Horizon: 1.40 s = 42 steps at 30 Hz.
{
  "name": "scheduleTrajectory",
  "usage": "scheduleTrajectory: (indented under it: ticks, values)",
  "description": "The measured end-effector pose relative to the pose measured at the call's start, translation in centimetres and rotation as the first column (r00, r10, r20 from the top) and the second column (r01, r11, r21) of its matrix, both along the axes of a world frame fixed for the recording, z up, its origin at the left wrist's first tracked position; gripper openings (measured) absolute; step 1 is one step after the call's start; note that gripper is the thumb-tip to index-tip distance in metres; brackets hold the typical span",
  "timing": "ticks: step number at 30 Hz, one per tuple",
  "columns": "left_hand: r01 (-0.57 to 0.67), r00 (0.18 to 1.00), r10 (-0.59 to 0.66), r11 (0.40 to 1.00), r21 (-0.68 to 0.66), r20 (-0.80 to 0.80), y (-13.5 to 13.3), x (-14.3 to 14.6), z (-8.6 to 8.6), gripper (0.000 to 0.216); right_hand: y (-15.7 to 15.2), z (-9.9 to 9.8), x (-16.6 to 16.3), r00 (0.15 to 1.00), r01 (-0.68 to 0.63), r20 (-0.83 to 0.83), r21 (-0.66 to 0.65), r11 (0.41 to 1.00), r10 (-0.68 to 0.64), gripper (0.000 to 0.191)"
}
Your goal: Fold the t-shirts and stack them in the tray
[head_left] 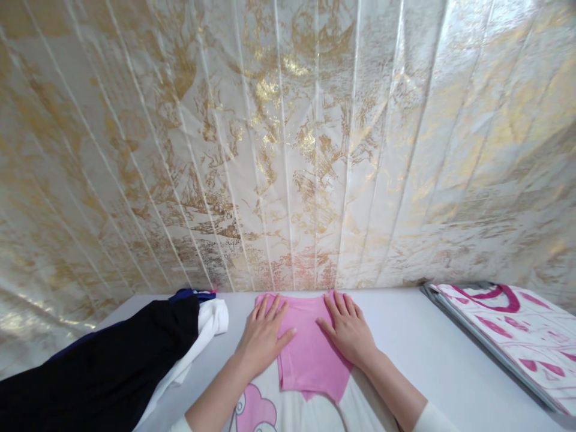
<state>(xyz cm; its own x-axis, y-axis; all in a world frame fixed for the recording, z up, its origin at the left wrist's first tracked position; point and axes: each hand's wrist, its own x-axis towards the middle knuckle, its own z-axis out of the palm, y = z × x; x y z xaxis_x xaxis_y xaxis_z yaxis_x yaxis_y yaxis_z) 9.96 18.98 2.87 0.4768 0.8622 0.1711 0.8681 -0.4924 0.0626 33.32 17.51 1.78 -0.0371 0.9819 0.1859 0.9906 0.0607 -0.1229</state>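
The pink cloth (310, 354) is partly covered by both palms, so its side edges near the far end cannot be followed. Whether it is a separate piece or a part of the white printed garment (288, 414) under it is hard to tell. That garment is cut off by the lower edge of the view, and only a scrap of its pink cartoon print shows at 7 o'clock from the pink cloth.

The black garment (103, 366) at 9 o'clock runs out of view on the left. It lies over a white cloth (211, 321), and a sliver of blue fabric (193, 294) peeks out at its far end. The folded stack (517, 336) with a pink pattern, at 3 o'clock, is clipped by the right edge.

The pink cloth lies in the middle of the white table (427, 360). Its long axis runs from 12 to 6 o'clock, the far edge almost against the gold-and-white wall covering (288, 150). The near edge slants to a corner that points to about 5 o'clock.

The left hand (263, 336) lies flat on the cloth's 10 o'clock part, with its fingers spread and pointing to 12. The right hand (348, 330) lies flat on the 2 o'clock part in the same way. Neither hand grasps anything.
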Motion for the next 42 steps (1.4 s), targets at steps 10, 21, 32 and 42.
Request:
scheduleTrajectory:
  ticks: [10,21,32,42]
  values:
    - [-0.04,0.999,0.039,0.999,-0.03,-0.018,0.1,0.0,0.6,0.063,1.1,0.3,0.9,0.999,0.04,0.002,-0.042,0.998,-0.04,0.067]
    - [0.235,0.972,-0.232,0.964,-0.122,0.043,-4.9,2.4,1.5,0.057,-4.6,0.1,-1.7,0.973,-0.226,-0.045,-0.019,0.974,0.225,0.061]
    - [0.221,0.975,-0.221,0.975,-0.013,0.008,-3.8,2.6,0.3,0.055,-4.2,0.9,-1.9,0.982,-0.182,-0.054,-0.041,0.982,0.18,0.068]
    - [0.218,0.976,-0.218,0.976,-0.006,-0.008,-1.5,2.9,0.5,0.055,-2.0,1.2,-1.3,0.981,-0.196,-0.017,-0.038,0.98,0.195,0.067]
